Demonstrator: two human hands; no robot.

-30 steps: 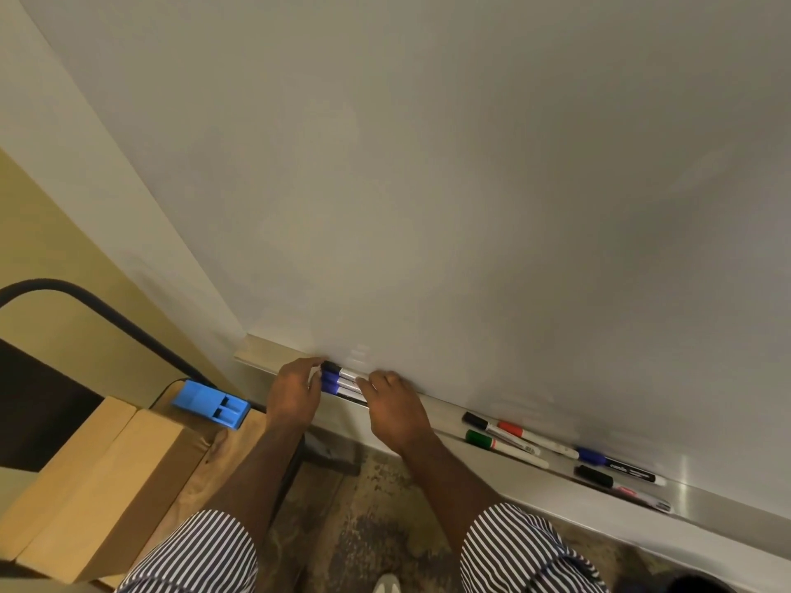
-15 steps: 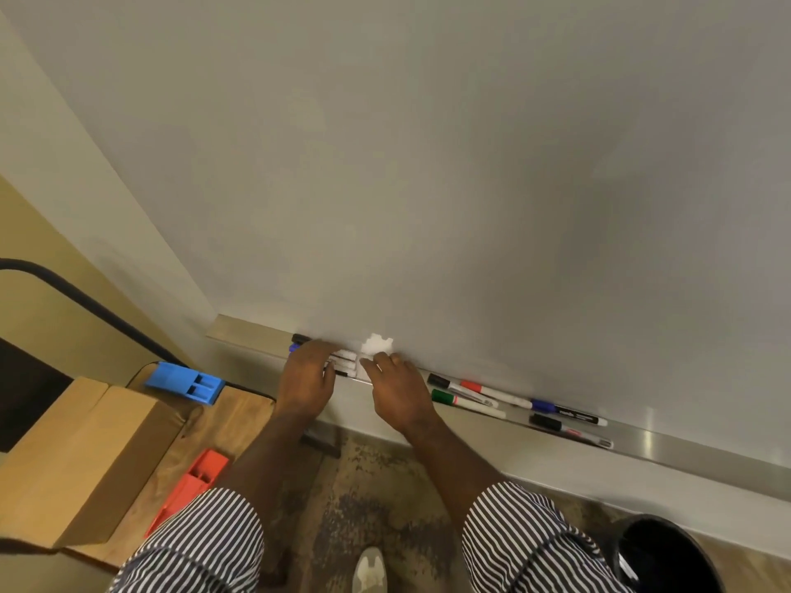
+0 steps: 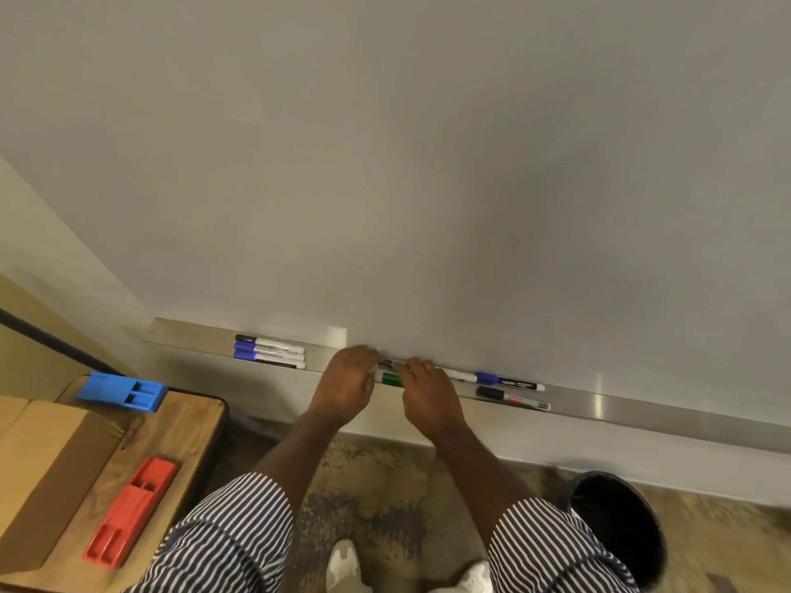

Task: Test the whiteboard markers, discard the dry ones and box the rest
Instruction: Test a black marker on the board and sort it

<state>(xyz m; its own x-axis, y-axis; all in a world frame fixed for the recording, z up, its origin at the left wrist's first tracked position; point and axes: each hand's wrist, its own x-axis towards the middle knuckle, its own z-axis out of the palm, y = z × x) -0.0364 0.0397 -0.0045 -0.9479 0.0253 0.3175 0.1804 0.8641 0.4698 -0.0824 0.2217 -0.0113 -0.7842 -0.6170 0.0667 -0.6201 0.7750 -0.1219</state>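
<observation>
Reaching to the tray (image 3: 642, 410), both hands (image 3: 346, 385) (image 3: 428, 393) seemingly pinch light, stiff markers (image 3: 391, 378); grip mid-barrel.

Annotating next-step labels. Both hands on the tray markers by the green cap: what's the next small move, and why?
Probably lift one marker out, likely the green-capped marker, and uncap it to test. Both the left hand and right hand sit on that cluster on the tray, the whiteboard shows no test strokes, and every visible marker is capped. Exact grip is hidden.
</observation>
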